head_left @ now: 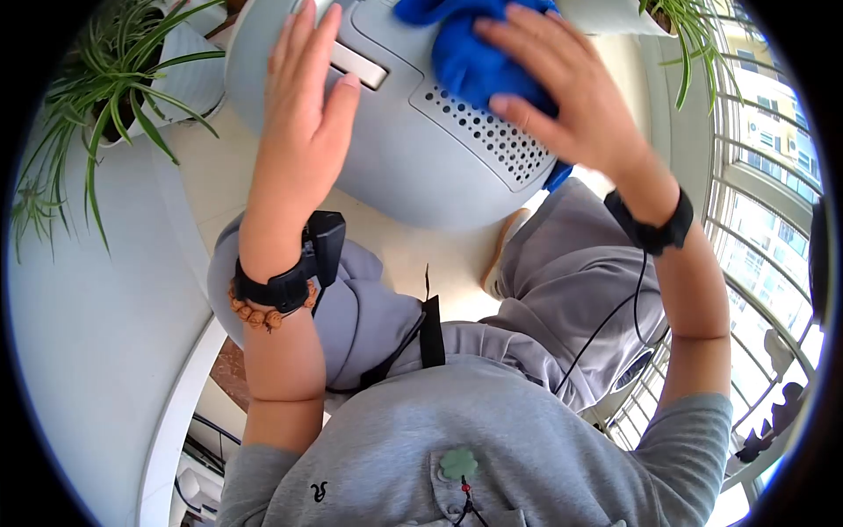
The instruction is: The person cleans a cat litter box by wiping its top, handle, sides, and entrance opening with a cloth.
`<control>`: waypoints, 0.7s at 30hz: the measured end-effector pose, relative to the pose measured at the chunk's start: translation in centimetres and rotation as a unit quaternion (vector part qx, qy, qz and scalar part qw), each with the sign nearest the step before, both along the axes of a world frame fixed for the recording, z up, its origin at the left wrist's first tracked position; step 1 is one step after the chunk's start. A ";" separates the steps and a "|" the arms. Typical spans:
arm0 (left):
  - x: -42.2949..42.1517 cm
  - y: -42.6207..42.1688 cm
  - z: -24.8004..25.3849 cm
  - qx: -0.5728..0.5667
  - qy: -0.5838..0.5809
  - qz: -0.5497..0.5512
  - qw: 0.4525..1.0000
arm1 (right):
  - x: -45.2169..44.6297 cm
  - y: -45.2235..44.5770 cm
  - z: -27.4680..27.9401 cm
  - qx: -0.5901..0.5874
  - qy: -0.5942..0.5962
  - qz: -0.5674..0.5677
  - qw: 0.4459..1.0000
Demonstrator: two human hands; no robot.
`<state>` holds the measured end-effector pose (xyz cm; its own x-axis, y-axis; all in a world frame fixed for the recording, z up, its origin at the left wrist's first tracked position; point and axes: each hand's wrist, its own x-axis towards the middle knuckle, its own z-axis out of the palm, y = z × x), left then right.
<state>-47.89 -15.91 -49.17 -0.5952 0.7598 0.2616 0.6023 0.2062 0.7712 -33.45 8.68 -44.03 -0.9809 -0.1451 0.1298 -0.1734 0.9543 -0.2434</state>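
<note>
A large grey-blue plastic appliance (378,158) with rounded sides stands in front of me. It has a white bar-like part in a slot (360,66) and a panel of round holes (483,132). My left hand (307,114) rests on its left part beside the slot, fingers stretched out and holding nothing. A bunched blue cloth (474,57) lies on the upper right of the appliance. Over the cloth, my right hand (562,88) presses it to the surface, fingers spread across it and thumb near the hole panel. The cloth's far part reaches the top edge of view.
Potted spider plants stand at the upper left (114,123) and upper right (689,35). A white railing (746,184) and windows run along the right. My legs (562,263) flank the appliance on a pale tiled floor (439,259). A thin black cable (606,329) hangs from my right wristband.
</note>
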 end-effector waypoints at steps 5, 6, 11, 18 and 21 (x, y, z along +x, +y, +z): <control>1.5 -0.6 -0.5 -0.058 0.080 0.027 0.995 | 0.4 -0.6 -3.1 -0.055 0.028 -0.128 0.990; 1.7 -0.8 -0.6 -0.062 0.084 0.026 0.994 | 1.6 -2.3 -3.8 -0.025 0.125 -0.088 0.988; 1.8 -0.5 -0.9 -0.076 0.103 0.051 0.991 | 6.2 -13.0 -4.9 0.056 0.020 0.096 0.994; 1.9 0.6 -0.9 -0.097 0.050 0.033 0.993 | 7.2 -7.8 -6.0 -0.041 0.123 -0.027 0.991; 2.4 1.2 -0.9 -0.121 0.044 0.044 0.991 | 6.9 -2.8 -6.8 -0.154 0.213 -0.184 0.947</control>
